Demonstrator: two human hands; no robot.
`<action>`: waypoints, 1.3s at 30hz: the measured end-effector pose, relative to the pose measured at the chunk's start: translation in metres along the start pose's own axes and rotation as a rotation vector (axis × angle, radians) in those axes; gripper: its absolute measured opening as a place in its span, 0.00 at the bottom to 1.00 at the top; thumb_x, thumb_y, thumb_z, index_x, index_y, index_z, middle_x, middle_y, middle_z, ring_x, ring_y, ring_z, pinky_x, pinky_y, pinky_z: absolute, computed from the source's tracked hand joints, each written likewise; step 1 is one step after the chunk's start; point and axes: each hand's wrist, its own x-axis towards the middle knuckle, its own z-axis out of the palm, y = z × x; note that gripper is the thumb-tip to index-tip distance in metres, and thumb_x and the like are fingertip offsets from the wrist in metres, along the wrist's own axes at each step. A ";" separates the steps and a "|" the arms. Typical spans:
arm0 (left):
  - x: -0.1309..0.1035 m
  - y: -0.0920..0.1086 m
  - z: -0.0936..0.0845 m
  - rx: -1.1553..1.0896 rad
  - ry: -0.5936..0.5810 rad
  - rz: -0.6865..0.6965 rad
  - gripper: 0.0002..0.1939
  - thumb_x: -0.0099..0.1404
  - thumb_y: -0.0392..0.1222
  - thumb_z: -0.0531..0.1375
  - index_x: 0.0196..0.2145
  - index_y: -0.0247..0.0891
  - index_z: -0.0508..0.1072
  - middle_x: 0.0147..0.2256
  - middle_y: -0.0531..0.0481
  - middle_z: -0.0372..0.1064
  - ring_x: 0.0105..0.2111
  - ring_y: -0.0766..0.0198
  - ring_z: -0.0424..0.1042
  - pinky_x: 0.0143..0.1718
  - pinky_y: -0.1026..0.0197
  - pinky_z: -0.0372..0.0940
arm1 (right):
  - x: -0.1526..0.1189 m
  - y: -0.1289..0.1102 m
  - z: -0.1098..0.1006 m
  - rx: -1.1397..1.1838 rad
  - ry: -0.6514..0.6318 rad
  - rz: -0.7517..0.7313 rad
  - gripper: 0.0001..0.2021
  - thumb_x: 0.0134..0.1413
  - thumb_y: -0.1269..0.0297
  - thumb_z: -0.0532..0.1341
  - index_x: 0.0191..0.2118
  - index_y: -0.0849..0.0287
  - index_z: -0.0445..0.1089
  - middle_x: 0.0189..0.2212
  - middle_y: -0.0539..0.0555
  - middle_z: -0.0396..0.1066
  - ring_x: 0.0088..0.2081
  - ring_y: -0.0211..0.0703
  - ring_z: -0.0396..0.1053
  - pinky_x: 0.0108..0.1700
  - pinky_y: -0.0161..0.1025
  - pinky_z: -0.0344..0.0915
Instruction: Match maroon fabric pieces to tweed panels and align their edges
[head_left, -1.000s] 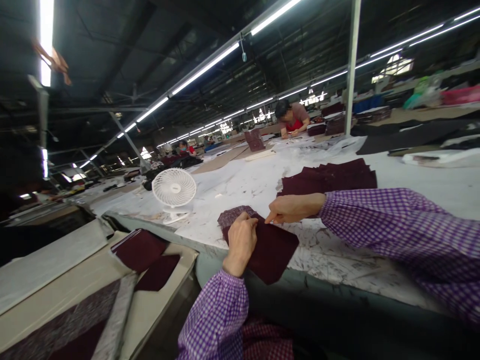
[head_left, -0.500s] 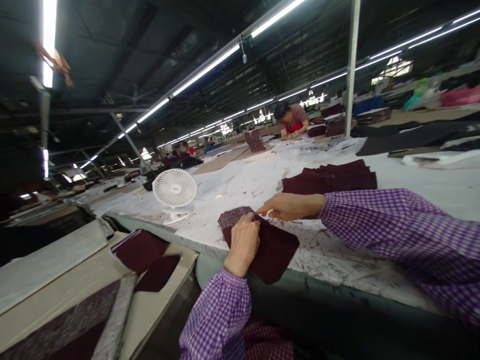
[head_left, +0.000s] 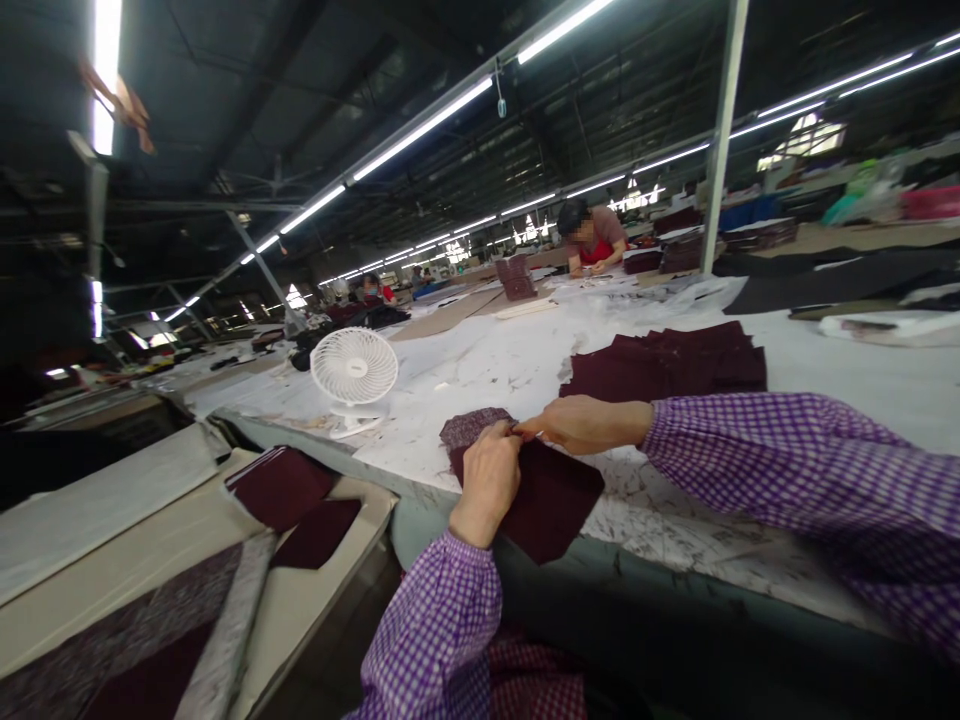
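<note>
Item: our left hand (head_left: 489,478) and right hand (head_left: 581,424) both pinch maroon fabric piece (head_left: 551,495); it overhangs the desk (head_left: 675,500) edge, so loosening either grip may drop it.

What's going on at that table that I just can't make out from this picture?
- Head view: the left hand covers the spot where both hands meet on the maroon fabric piece; its fingertips are hidden.
- The right hand pinches something at the fabric's edge, too small to identify.
- The patterned piece underneath is mostly covered.
- The distant person works on something too small to tell.
</note>
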 end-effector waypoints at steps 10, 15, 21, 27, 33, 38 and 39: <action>-0.026 -0.013 -0.012 -0.194 0.056 -0.071 0.11 0.64 0.35 0.54 0.33 0.39 0.78 0.32 0.49 0.69 0.34 0.64 0.69 0.35 0.64 0.61 | 0.001 -0.001 -0.006 -0.077 0.004 -0.047 0.22 0.50 0.79 0.53 0.51 0.61 0.69 0.42 0.59 0.73 0.44 0.46 0.68 0.44 0.38 0.61; 0.000 -0.002 -0.016 -0.120 0.067 -0.087 0.11 0.64 0.35 0.54 0.33 0.40 0.77 0.32 0.48 0.69 0.36 0.62 0.69 0.36 0.64 0.61 | -0.002 -0.010 -0.028 0.010 0.098 -0.082 0.18 0.55 0.76 0.50 0.48 0.61 0.70 0.39 0.58 0.74 0.40 0.44 0.70 0.41 0.36 0.61; 0.015 0.003 -0.010 0.062 -0.048 -0.087 0.13 0.65 0.34 0.51 0.33 0.39 0.76 0.35 0.47 0.69 0.38 0.60 0.70 0.36 0.62 0.61 | 0.000 -0.013 -0.020 0.024 0.071 -0.055 0.13 0.53 0.79 0.50 0.35 0.63 0.70 0.29 0.55 0.73 0.29 0.38 0.68 0.32 0.33 0.56; 0.013 -0.001 0.001 0.077 -0.071 -0.083 0.14 0.67 0.36 0.50 0.35 0.40 0.76 0.35 0.48 0.69 0.38 0.61 0.70 0.35 0.62 0.62 | 0.007 -0.001 0.003 -0.024 0.070 -0.071 0.13 0.50 0.80 0.51 0.36 0.63 0.70 0.29 0.55 0.74 0.30 0.39 0.68 0.33 0.33 0.57; 0.009 -0.009 0.001 -0.095 -0.026 -0.070 0.11 0.65 0.40 0.55 0.36 0.40 0.78 0.34 0.48 0.70 0.37 0.61 0.70 0.37 0.62 0.63 | 0.010 0.009 0.012 0.064 0.075 -0.127 0.14 0.52 0.78 0.51 0.38 0.62 0.72 0.33 0.56 0.75 0.34 0.40 0.71 0.37 0.33 0.62; -0.002 -0.019 -0.005 -0.285 0.021 -0.061 0.09 0.61 0.33 0.59 0.37 0.40 0.78 0.33 0.50 0.71 0.35 0.64 0.70 0.38 0.63 0.63 | 0.014 0.020 0.019 0.160 0.108 -0.118 0.18 0.50 0.78 0.51 0.45 0.64 0.73 0.42 0.58 0.75 0.41 0.41 0.73 0.43 0.33 0.65; -0.005 -0.021 -0.005 -0.292 0.031 -0.057 0.09 0.60 0.32 0.59 0.37 0.39 0.78 0.33 0.50 0.71 0.35 0.64 0.70 0.38 0.63 0.64 | 0.015 0.021 0.021 0.163 0.123 -0.109 0.19 0.50 0.78 0.51 0.45 0.65 0.73 0.42 0.59 0.75 0.41 0.41 0.72 0.44 0.33 0.65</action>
